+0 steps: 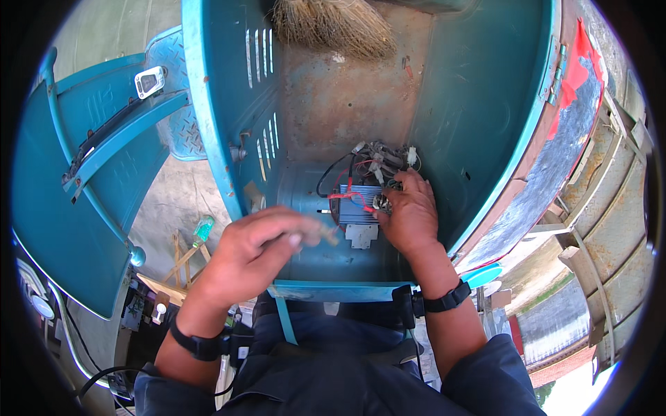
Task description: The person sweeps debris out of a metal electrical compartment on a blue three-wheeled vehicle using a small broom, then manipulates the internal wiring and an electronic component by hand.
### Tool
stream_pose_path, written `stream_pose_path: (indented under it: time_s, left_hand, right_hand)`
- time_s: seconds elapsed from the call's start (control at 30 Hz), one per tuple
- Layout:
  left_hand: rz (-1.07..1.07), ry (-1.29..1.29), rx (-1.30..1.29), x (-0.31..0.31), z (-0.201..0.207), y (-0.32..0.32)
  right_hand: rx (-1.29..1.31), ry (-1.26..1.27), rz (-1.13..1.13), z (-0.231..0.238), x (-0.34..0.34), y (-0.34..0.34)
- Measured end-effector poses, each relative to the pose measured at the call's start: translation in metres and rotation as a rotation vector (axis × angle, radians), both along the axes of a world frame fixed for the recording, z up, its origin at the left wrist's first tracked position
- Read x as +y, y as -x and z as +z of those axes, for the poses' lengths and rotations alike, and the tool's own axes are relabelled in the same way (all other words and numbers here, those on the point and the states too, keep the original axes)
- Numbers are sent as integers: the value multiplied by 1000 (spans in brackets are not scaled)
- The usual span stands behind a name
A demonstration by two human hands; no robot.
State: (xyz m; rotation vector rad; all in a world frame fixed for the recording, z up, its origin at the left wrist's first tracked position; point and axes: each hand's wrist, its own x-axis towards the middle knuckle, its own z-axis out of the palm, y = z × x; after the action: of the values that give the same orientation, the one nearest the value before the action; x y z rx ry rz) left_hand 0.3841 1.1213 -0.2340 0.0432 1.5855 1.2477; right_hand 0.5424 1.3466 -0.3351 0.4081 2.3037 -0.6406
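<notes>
Right hand (413, 213) loosely closed on a wire connector (381, 203) beside a finned box (354, 210) inside a blue compartment (479, 83); left hand (258, 251) half-curled, its hold too blurred to tell. Apparent wiring work, next calling for steady fingers.

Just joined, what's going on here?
A person is working inside a teal metal compartment. Their right hand is at the connectors by the right edge of a finned metal box. Their left hand hovers left of it, something small and blurred near its fingertips. Loose wiring bunches behind the box; a straw broom lies farther back.
</notes>
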Motion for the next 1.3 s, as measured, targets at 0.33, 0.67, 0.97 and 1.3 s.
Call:
stream_pose_path:
  time_s: [0.33,0.67,0.97,1.3]
  left_hand:
    - [-175,746,-198,-198,41,-70]
    - [-22,207,235,5,10,-54]
    - [-254,617,214,137,-175,-11]
    - [-1096,280,170,171,-285,-38]
  right_hand:
    - [17,43,-12,-5,4,-6]
    - [8,31,-87,-3,-4,-12]
    - [39,41,-189,0,-11,-21]
    - [-19,43,-179,4,-15,-22]
